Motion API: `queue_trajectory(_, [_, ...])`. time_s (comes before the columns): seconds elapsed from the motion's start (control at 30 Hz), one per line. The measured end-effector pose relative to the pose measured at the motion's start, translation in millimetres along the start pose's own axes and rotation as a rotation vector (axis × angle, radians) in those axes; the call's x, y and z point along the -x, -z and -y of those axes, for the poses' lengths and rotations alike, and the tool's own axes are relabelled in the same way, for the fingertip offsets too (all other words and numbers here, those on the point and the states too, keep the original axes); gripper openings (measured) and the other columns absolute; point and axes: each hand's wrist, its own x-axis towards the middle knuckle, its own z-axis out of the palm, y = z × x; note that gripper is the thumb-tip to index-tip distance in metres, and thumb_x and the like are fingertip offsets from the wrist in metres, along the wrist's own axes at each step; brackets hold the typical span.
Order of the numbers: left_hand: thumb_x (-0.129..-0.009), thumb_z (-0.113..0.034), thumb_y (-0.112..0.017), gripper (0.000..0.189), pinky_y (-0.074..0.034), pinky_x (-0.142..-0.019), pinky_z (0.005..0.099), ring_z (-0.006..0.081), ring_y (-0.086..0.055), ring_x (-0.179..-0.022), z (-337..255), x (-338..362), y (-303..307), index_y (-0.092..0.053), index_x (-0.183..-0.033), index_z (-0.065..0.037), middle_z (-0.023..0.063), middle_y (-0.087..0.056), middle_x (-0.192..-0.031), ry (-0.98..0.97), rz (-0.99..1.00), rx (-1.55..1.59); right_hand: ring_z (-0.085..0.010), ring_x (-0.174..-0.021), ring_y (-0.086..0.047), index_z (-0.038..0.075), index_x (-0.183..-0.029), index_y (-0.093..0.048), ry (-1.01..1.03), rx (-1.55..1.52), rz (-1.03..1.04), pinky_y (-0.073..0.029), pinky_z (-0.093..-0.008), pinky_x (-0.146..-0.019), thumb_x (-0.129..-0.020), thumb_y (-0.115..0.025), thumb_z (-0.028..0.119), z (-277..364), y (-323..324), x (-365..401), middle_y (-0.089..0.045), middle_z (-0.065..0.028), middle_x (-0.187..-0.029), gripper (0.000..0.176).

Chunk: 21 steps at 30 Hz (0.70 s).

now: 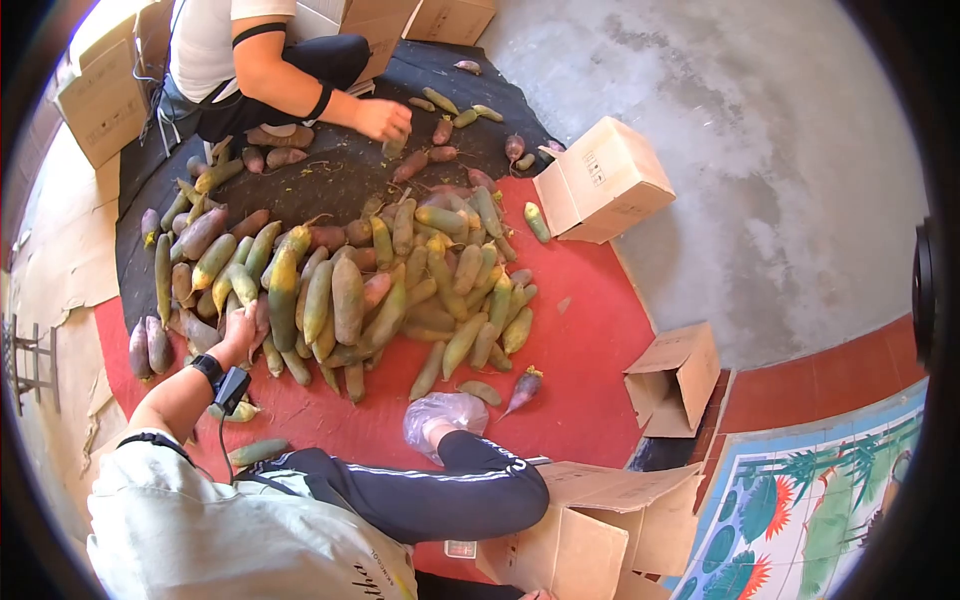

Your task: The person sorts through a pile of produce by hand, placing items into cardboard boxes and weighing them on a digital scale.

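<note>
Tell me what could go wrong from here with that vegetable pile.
1. The left hand reaches into the edge of the heaped vegetable pile; pulling one out might send others rolling across the red mat.
2. The right hand is covered in thin plastic, so its grip may slip.
3. A loose vegetable lies beside the leg and could get crushed.

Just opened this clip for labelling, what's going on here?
Two people sit on the floor at a heap of long green and reddish-purple root vegetables spread over a red mat and a black mat. The wearer's left hand, with a black wrist strap, reaches into the near edge of the heap; the right hand, in a clear plastic glove, sits by the knee, holding nothing visible. The other person's hand touches vegetables at the far side. Open brown cardboard boxes stand around.
</note>
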Motion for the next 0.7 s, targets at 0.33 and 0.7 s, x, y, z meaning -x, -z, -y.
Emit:
queue_trajectory(0.33, [-0.091,-0.032,-0.045,0.035,-0.040,-0.053,0.0246,0.0085,-0.046,-0.057,-180.0,111.4,-23.3,-0.051,-0.069,-0.006,-0.0018,-0.048,-0.059,-0.417,0.506,0.217,-0.0365,-0.087,-0.053,0.000,-0.093,-0.059,0.017,-0.085,-0.046,-0.046,-0.0418,-0.077,-0.084,-0.051,0.011,-12.5,0.7,-1.1,-0.056,-0.0207,-0.092,0.016])
queue_trajectory(0.7, [-0.096,-0.035,-0.036,0.045,-0.043,-0.064,0.0277,0.0110,-0.052,-0.068,-237.5,243.9,-79.8,-0.055,-0.074,0.000,0.0049,-0.057,-0.070,-0.724,1.667,0.096,-0.0372,-0.099,-0.050,0.002,-0.108,-0.054,0.065,-0.318,-0.156,-0.042,-0.0440,-0.085,-0.079,-0.062,0.021,75.5,85.0,-64.5,-0.053,-0.0202,-0.105,0.035])
